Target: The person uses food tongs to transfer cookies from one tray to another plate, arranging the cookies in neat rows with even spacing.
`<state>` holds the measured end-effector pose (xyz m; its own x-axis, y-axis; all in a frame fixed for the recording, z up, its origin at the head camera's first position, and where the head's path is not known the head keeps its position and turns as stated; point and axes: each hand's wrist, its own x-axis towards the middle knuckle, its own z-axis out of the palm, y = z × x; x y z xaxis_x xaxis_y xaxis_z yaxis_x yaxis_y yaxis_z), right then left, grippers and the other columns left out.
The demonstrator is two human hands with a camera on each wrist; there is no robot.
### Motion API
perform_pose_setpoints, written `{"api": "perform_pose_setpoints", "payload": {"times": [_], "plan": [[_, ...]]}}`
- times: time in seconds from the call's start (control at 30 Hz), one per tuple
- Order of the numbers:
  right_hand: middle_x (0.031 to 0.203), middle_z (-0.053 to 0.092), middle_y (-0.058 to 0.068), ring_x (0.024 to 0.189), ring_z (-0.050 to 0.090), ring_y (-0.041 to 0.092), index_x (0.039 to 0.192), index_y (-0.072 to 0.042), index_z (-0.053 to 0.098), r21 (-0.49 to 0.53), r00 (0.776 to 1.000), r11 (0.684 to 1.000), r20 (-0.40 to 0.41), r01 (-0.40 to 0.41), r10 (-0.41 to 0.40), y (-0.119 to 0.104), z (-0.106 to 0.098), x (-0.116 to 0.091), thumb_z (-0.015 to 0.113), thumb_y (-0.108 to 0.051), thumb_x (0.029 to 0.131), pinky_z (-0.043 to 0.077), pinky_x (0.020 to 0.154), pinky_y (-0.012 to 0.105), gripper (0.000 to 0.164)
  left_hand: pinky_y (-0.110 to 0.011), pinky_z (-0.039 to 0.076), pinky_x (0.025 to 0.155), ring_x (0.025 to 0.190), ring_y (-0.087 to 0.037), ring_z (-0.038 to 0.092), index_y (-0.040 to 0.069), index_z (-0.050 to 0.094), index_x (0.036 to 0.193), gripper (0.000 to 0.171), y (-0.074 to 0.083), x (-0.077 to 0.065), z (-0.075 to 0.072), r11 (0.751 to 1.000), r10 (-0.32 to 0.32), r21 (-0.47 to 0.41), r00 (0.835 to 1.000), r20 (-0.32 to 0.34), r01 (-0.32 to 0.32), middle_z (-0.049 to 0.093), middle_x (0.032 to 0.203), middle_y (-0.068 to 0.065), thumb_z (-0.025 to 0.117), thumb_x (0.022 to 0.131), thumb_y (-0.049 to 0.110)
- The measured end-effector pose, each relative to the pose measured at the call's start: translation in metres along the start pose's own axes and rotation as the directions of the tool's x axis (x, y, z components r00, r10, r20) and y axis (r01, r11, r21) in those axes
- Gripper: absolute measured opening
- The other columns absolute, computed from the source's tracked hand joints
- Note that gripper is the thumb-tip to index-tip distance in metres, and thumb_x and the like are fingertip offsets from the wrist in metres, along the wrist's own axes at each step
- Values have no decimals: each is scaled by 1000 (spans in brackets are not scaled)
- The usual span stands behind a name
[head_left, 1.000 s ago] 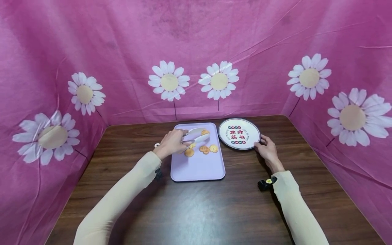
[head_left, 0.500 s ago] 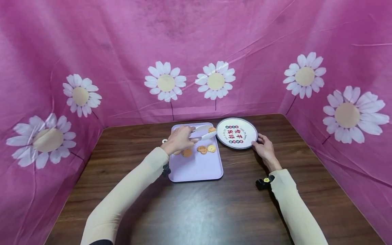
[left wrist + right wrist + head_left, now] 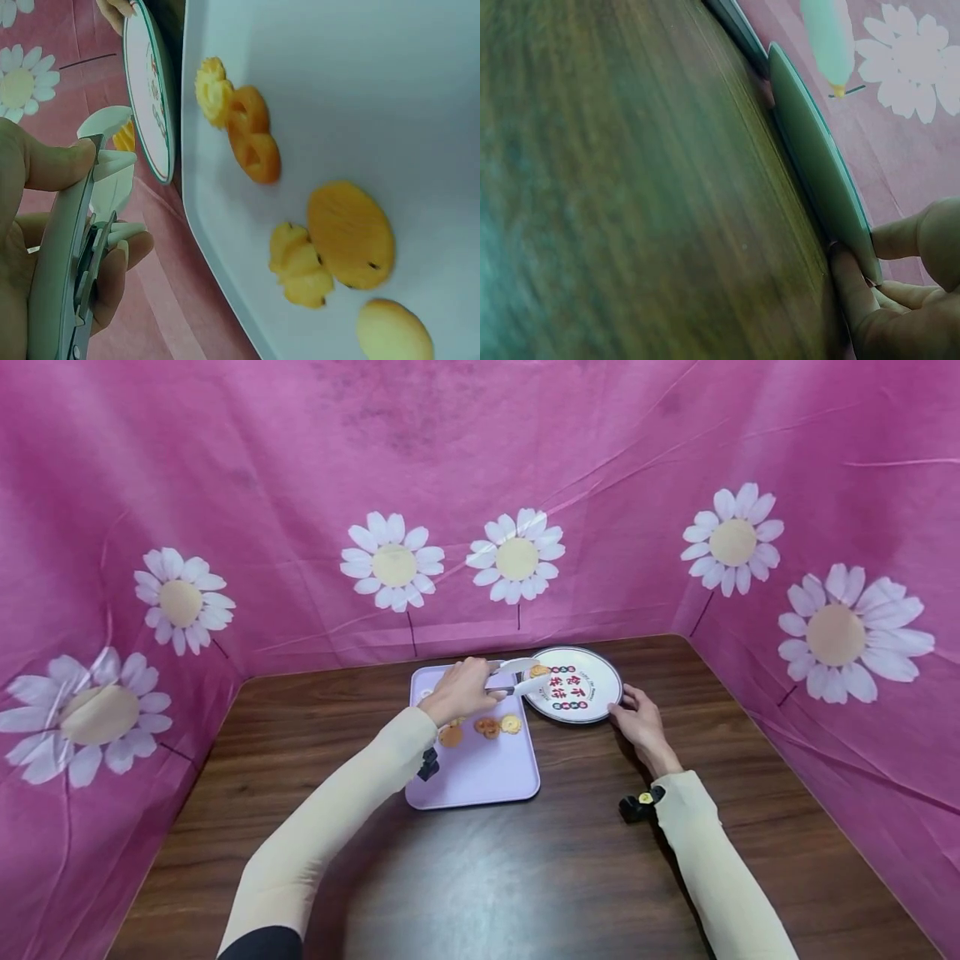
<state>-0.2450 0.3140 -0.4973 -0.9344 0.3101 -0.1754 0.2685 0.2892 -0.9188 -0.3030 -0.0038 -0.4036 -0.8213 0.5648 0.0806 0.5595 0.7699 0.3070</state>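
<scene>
Over plate [image 3: 581, 693] rim now, tongs [image 3: 517, 675], cookie [image 3: 538, 672]

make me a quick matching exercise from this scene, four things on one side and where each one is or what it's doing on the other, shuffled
Things:
1. left hand
2. right hand
3. tongs
4. tray

Places or states:
a. lies on the table with several cookies on it
b. touches the near rim of the plate
c. grips the tongs
d. pinch one cookie at the plate's left edge

Pairs: 1-c, 2-b, 3-d, 4-a
</scene>
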Motion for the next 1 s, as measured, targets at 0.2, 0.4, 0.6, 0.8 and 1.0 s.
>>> {"api": "perform_pose_setpoints", "payload": {"times": [0.2,0.4,0.6,0.8,1.0], "plan": [[162,43,25,142,52,35,165,-4,25,9,1000,1000,-5,-1,1,0,-1,-2,55,-11,105,51,86,9,67,-32,43,58,67,-17,51,7,67,136,49,11,15,6,1000,12,3,1000,13,-13,64,83,-6,74,93,28],[162,42,23,142,52,34,165,-5,26,-5,1000,1000,-10,-10,10,0,1,-2,55,-13,105,51,93,14,67,-38,55,74,83,-22,63,5,62,143,56,19,29,15,1000,19,2,999,39,-19,75,114,-12,73,94,30],[162,42,23,143,52,34,165,-6,27,-7,1000,1000,-18,-11,11,0,4,-2,55,-14,106,49,111,33,66,-38,52,72,82,-21,60,5,72,114,32,25,43,23,1000,8,-2,999,44,-8,67,92,-5,73,93,30],[162,41,26,144,51,37,164,-5,27,-21,1000,1000,-17,1,-1,1,4,-3,55,-14,106,46,115,41,66,-38,50,70,81,-21,58,10,69,99,23,32,54,33,1000,-11,17,998,57,10,59,84,-2,73,91,31],[163,41,24,143,53,36,165,-6,26,-16,1000,1000,-25,8,-8,3,2,-3,55,-14,106,44,116,43,67,-36,48,66,76,-21,55,10,66,95,20,39,63,39,1000,-16,22,999,46,15,52,79,0,73,89,29]]}}
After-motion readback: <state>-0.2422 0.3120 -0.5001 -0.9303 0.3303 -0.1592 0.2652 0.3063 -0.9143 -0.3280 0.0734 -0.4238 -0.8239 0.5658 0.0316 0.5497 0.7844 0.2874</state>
